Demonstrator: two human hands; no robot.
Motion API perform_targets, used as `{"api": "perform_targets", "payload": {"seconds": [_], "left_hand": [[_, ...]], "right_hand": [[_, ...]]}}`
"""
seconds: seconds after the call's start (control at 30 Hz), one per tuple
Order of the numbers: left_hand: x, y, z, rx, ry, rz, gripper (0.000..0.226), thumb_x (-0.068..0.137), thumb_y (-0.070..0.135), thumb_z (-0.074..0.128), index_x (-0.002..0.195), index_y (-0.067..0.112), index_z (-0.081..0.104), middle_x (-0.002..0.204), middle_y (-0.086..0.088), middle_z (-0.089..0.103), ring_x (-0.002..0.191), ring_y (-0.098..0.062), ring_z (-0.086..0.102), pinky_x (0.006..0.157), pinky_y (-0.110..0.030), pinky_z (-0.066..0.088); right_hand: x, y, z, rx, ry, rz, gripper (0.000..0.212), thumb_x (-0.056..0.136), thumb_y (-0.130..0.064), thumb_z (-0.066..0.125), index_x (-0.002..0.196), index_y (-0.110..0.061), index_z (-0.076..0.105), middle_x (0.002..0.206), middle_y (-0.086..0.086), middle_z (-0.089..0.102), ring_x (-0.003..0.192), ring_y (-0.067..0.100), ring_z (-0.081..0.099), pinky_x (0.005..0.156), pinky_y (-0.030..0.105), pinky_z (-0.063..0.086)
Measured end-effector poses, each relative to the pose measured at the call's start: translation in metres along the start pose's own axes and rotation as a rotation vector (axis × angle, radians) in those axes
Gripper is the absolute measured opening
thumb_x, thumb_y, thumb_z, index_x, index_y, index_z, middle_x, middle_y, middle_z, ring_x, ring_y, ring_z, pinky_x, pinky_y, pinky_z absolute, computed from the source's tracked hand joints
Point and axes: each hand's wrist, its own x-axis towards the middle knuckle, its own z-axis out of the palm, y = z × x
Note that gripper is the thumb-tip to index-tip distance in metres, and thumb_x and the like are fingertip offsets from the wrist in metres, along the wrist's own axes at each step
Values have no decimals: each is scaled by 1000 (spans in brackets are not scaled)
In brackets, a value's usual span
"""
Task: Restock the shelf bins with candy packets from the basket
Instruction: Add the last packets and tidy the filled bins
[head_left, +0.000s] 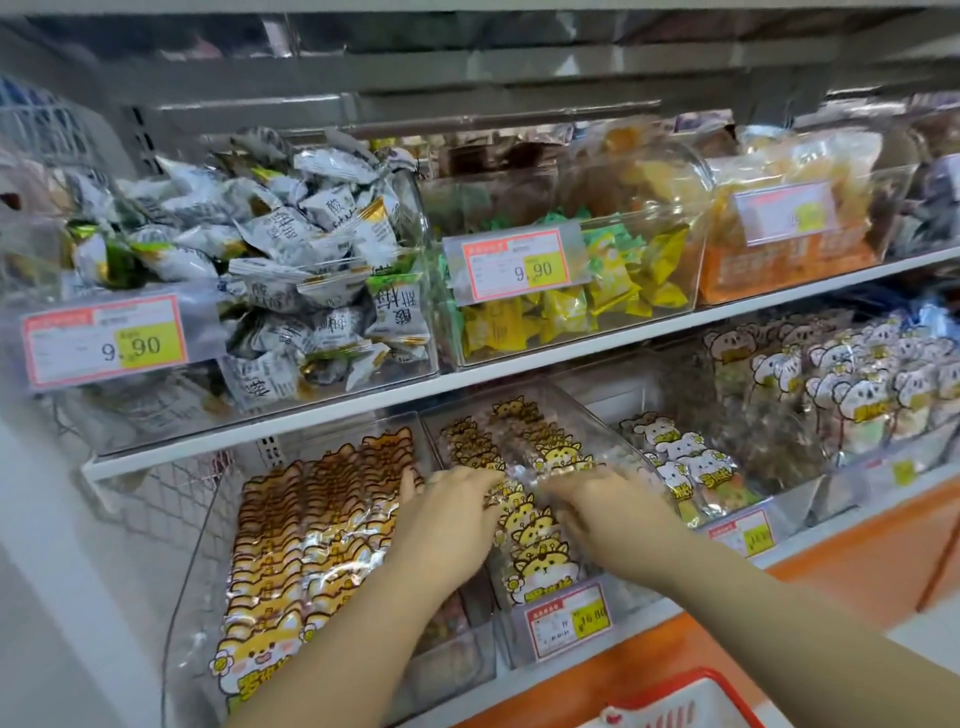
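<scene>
Middle bin (602, 436), lower shelf (831, 532): packet (522, 470) at top of the cat-face row (535, 540), between both hands.
Right hand (597, 501): fingers curled down onto packet, apparently gripping its edge.
Left hand (447, 512): fingertips at packet's other edge. Grip or mere touch: cannot tell through blur.
Basket (691, 693) at bottom of view, well apart from bin.

Risks, as judged:
- Slick clear wrap: possible slip from fingers, drop outside the bin.
- Push against the standing row: possible toppling or fanning of front packets.
- Orange-cat packets (291, 545) just beside: possible mix-up of bins.

Orientation:
- Row: printed faces toward aisle, heads up, long axis upright, leaning back.
- Held packet: too blurred for certainty, seemingly crosswise, hand to hand.
</scene>
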Motion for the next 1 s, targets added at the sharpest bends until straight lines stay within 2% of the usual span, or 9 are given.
{"api": "perform_targets", "payload": {"seconds": [0.1, 0.2, 0.27, 0.43, 0.6, 0.7, 0.8, 0.9, 1.0], "left_hand": [[17, 6, 6, 42, -142, -41, 39, 101, 33, 53, 139, 42, 51, 139, 8, 57, 138, -19, 42, 121, -59, 4], [25, 9, 9, 91, -117, -27, 15, 95, 18, 60, 97, 31, 66, 105, 9, 69, 117, -19, 58, 122, -57, 4], [26, 11, 9, 205, -104, 14, 19, 90, 8, 59, 83, 25, 65, 92, 7, 69, 105, -20, 62, 122, -54, 6], [25, 8, 14, 349, -64, 107, 26, 86, 3, 57, 99, 20, 72, 99, 4, 71, 104, -20, 61, 123, -51, 7], [32, 8, 11, 299, -169, 51, 19, 91, 10, 60, 100, 23, 71, 99, 4, 71, 106, -21, 62, 121, -56, 11], [28, 9, 4, 146, -224, -9, 19, 99, 26, 55, 112, 31, 67, 115, 5, 67, 119, -20, 56, 120, -60, 9], [14, 24, 5, 45, -120, -6, 44, 104, 36, 42, 147, 34, 39, 153, 6, 40, 140, -18, 41, 122, -59, 2], [9, 46, 18, 116, -136, 32, 60, 105, 45, 26, 160, 22, 11, 167, 1, 10, 153, -19, 14, 121, -59, -5], [12, 50, 31, 189, -188, 1, 64, 105, 45, 16, 160, 13, 2, 168, -1, 2, 154, -18, 4, 120, -60, -8]], "right_hand": [[12, 4, 14, -36, -39, -29, 27, 100, -24, 43, 112, -30, 67, 107, -3, 71, 102, 21, 63, 98, 40, 45], [23, 7, 14, -95, -73, -29, 25, 101, -35, 50, 116, -40, 69, 111, -8, 72, 110, 20, 54, 103, 40, 38], [29, 3, 17, -101, -117, -40, 23, 99, -34, 55, 115, -40, 71, 113, -9, 71, 114, 19, 50, 102, 39, 37], [32, -1, 30, 65, -122, -45, 16, 93, -25, 64, 102, -31, 76, 100, -9, 75, 97, 13, 67, 100, 33, 47], [27, 1, 34, 131, -108, -79, 14, 93, -30, 65, 102, -30, 76, 96, -11, 76, 92, 11, 68, 100, 34, 46], [23, 11, 18, 268, -3, -58, 19, 97, -32, 60, 108, -30, 74, 100, -11, 75, 90, 9, 63, 95, 36, 48], [18, 29, 11, 242, 195, -14, 31, 102, -26, 49, 128, -25, 66, 124, -7, 68, 114, 16, 58, 101, 35, 44], [25, 32, 23, 144, 28, -59, 40, 104, -26, 40, 143, -22, 50, 144, -3, 54, 132, 19, 47, 113, 37, 32], [33, 35, 32, 36, -83, -64, 50, 103, -36, 26, 150, -25, 40, 154, -7, 41, 143, 13, 32, 121, 37, 15]]}}
